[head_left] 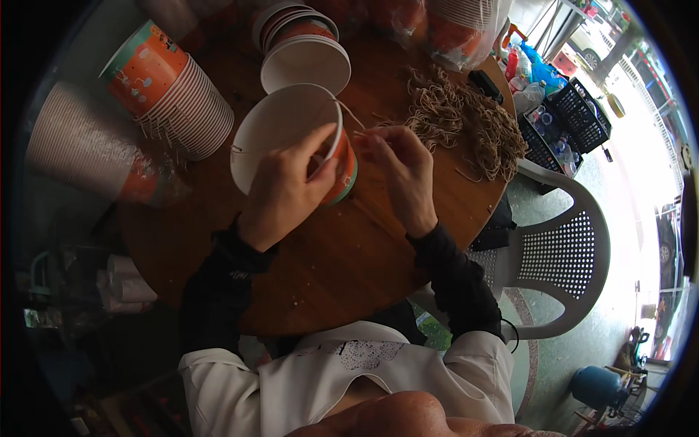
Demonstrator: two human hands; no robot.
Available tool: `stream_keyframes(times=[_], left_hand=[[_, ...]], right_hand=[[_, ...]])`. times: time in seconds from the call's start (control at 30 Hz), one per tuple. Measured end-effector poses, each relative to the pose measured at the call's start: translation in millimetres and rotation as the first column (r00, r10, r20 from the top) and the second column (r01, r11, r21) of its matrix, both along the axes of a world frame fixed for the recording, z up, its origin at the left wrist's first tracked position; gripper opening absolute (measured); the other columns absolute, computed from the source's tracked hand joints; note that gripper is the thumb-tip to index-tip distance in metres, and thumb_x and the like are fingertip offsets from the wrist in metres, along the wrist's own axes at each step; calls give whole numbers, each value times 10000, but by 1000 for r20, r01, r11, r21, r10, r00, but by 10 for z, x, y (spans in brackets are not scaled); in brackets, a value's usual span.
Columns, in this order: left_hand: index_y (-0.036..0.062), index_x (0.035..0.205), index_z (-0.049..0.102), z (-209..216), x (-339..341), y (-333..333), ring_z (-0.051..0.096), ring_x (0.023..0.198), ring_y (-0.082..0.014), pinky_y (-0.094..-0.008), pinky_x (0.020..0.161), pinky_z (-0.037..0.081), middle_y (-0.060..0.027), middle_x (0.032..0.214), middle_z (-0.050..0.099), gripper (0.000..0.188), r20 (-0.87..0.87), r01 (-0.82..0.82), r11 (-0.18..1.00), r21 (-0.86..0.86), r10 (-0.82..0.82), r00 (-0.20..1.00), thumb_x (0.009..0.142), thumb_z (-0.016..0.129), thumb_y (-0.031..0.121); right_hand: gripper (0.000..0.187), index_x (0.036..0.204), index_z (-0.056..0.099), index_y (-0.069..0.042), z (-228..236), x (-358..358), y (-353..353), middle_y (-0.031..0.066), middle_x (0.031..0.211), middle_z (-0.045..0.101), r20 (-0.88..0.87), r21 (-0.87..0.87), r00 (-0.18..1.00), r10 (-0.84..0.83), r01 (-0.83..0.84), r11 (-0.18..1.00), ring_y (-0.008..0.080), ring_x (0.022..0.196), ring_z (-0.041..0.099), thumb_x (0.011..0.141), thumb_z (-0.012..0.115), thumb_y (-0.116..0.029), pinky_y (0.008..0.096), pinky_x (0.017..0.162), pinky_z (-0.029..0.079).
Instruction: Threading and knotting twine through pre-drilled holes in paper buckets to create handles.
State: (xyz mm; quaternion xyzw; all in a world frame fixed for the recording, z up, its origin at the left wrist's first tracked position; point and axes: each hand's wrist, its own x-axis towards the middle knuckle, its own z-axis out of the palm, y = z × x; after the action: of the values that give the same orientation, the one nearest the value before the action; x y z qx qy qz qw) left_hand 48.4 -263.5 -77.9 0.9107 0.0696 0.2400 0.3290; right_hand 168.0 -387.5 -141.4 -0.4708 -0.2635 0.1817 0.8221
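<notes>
A large paper bucket [273,120], white inside and orange and green outside, lies tilted on the table with its mouth toward me. My left hand [287,186] is closed on its right rim, fingers reaching inside. A thin tan cord [352,115] loops out from the rim toward my right hand [402,171], which pinches it just right of the bucket's wall. Another bit of cord shows at the bucket's left rim. My left fingertips are partly hidden. A loose heap of tan cords [466,120] lies right of my right hand.
Nested paper buckets [182,109] lean at the left, beside plastic-wrapped ones [80,142]. More buckets [306,65] lie behind mine, with a bagged stack [459,29] at the far edge. A small black object [486,86] sits by the cords. A grey plastic chair [557,251] stands right of the round wooden table [313,291].
</notes>
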Motion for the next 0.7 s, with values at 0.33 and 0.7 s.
stream_keyframes(times=[0.33, 0.7], left_hand=[[-9, 1291, 551, 170, -461, 66, 666, 906, -188, -309, 793, 531, -143, 1074, 673, 467, 16, 31, 996, -86, -30, 999, 824, 562, -4], [-8, 1295, 548, 111, -486, 37, 681, 910, -215, -319, 788, 547, -156, 1069, 673, 482, 30, 87, 995, -44, -85, 996, 814, 556, -25]], right_hand=[[97, 948, 618, -3, 161, -309, 45, 73, 970, 639, 304, -41, 951, -47, 63, 997, 154, 845, 625, 865, 662, -25, 285, 739, 532], [90, 931, 623, -9, 203, -345, -12, 70, 960, 630, 352, -103, 935, -47, 88, 991, 160, 841, 616, 854, 668, -21, 288, 722, 522]])
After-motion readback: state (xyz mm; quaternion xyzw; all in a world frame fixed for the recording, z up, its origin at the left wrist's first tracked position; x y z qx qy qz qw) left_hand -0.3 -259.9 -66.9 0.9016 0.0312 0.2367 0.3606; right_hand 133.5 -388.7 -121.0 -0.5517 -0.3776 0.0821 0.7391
